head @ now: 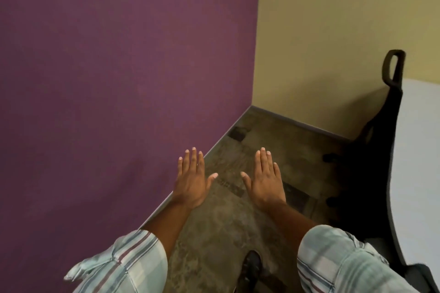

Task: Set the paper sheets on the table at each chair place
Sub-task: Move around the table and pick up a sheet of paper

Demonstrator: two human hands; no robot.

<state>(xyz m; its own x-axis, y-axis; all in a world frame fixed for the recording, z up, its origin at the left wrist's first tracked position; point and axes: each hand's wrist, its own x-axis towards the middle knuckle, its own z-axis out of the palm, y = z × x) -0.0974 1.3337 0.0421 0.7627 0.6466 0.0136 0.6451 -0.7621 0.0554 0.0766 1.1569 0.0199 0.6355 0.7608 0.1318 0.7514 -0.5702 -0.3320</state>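
While over carpet (221,221), left hand (191,184), right hand (266,185) spread, empty.

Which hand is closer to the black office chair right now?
Right. The right hand hovers over the carpet just left of the chair; the left hand is farther off, by the purple wall.

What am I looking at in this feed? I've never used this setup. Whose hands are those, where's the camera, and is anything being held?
There is one camera, worn on a person's head and looking forward and down. The left hand and right hand are that person's own, stretched out flat and open over the carpet, holding nothing. A purple wall is at left; a black office chair stands at right against the pale table. No paper sheets are in view.
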